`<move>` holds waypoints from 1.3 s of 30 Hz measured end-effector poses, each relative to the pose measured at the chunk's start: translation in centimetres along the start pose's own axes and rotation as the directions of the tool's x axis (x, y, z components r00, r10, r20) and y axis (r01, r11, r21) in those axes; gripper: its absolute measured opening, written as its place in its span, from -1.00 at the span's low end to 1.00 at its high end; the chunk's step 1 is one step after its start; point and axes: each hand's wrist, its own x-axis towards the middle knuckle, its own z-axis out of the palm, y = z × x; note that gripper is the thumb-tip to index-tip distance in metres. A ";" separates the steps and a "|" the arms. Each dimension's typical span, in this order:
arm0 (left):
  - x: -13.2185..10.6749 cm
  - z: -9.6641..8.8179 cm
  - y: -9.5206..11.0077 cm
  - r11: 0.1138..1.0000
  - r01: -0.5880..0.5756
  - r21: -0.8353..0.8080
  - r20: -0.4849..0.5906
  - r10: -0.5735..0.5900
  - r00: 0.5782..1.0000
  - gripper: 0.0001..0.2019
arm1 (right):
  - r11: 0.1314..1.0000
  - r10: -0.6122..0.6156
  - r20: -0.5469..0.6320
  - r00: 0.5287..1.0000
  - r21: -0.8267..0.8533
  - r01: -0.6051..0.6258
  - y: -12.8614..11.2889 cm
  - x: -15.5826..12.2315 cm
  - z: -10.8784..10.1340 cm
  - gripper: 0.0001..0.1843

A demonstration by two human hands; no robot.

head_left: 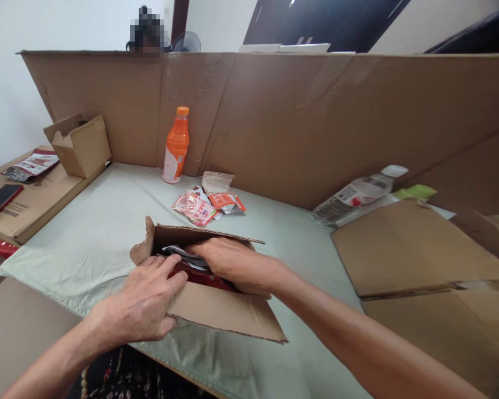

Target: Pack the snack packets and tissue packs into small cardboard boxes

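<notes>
An open cardboard box (228,310) stands near the front of the cloth-covered table, its flaps folded outward. My left hand (145,296) grips the box's near left edge, fingers curled over the rim and thumb at the outside of the near flap. Into the opening reaches my right hand (224,257); its fingertips are hidden among the contents. Dark and silvery packets (187,257) show inside, beside my left fingertips, with something red (208,279) below them. What the right hand touches in there cannot be made out.
Behind the box lie snack pouches (197,208) and an orange drink bottle (177,147). A clear bottle (349,197) and cardboard sheets (416,249) are at right. At left are a small box (87,147) and a phone (2,200). A cardboard wall (295,122) closes the back; a person is behind it.
</notes>
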 end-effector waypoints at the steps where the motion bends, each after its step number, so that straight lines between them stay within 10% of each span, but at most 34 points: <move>1: 0.0 0.0 -0.1 1.000 -0.002 0.000 -0.002 0.002 1.000 -0.56 | 1.000 0.024 0.029 0.999 -0.007 -0.024 -0.1 0.7 0.2 -0.66; 8: -0.1 0.2 0.0 1.000 -0.021 -0.001 -0.013 0.021 1.000 -0.52 | 0.993 0.101 0.084 0.991 -0.067 -0.096 0.2 3.3 1.1 -0.69; 11: -1.4 0.6 0.1 0.995 -0.101 -0.020 -0.196 0.095 0.976 -0.51 | 0.998 0.065 0.049 0.997 -0.018 -0.065 0.3 1.6 1.0 -0.66; 14: -3.2 1.3 -0.3 0.994 -0.102 -0.039 -0.515 0.067 0.855 -0.46 | 0.994 0.012 -0.216 0.976 0.108 0.012 0.6 -1.0 1.2 -0.59; 18: -4.4 2.7 -1.5 0.990 0.039 -0.133 -0.731 -0.125 0.671 -0.38 | 0.972 0.069 -0.588 0.806 0.220 0.077 1.8 -3.6 1.3 -0.60; 25: -2.3 4.7 -2.4 0.978 -0.038 -0.205 -0.585 -0.092 0.806 -0.38 | 0.958 0.168 -0.785 0.596 0.273 0.089 2.9 -4.2 1.5 -0.67; 29: -1.9 4.3 -2.7 0.965 -0.016 -0.263 -0.568 -0.142 0.810 -0.44 | 0.964 0.205 -0.835 0.511 0.262 0.042 2.8 -4.4 1.8 -0.67; 39: 0.5 4.7 -2.7 0.947 0.137 -0.291 -0.694 -0.307 0.651 -0.54 | 0.847 0.346 -0.629 0.696 0.528 0.056 3.2 -7.3 3.1 -0.58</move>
